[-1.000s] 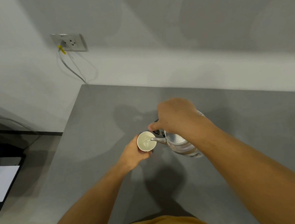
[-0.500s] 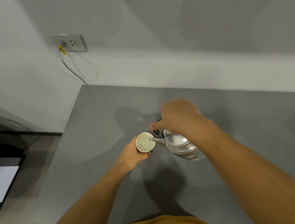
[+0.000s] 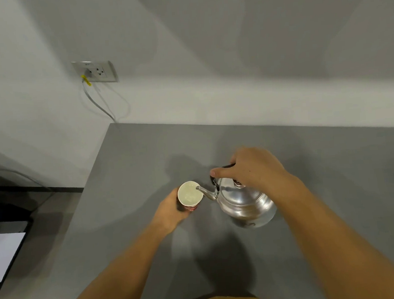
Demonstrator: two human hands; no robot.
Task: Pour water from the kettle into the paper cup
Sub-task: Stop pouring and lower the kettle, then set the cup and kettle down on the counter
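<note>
Head view: kettle (image 3: 243, 198) spout tip over the hand-held paper cup (image 3: 190, 194).

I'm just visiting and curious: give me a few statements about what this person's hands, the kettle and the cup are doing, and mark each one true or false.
1. The right hand grips the metal kettle by its dark top handle. True.
2. The left hand lies flat on the grey table, away from the cup. False: it is wrapped around the paper cup.
3. The kettle's spout reaches the cup's rim. True.
4. The cup has a lid on it. False: it is open, its pale inside showing.
5. The kettle's cord is plugged into the wall socket. False: no cord runs from the kettle.
</note>
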